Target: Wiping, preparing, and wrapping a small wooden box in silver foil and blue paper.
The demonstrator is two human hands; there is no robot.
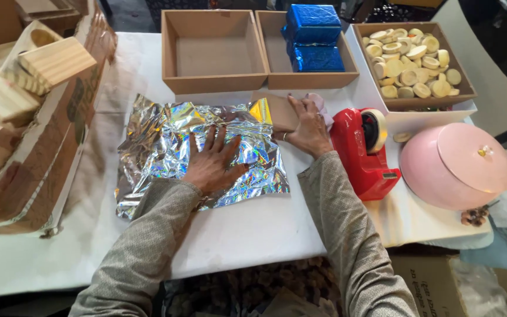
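Head view: the crinkled holographic silver foil sheet (200, 155) is pinned flat on the white table (253, 232) by the open left hand (212, 164). A small brown cardboard box (278, 111) is gripped by the right hand (307, 130) at the foil's far right corner. Foil could easily get torn or bunched if the box is dragged over it, tbh.

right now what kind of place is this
Probably a craft or gift-wrapping work table: a crinkled holographic foil sheet lies under the left hand, with a red tape dispenser and open cardboard boxes nearby.
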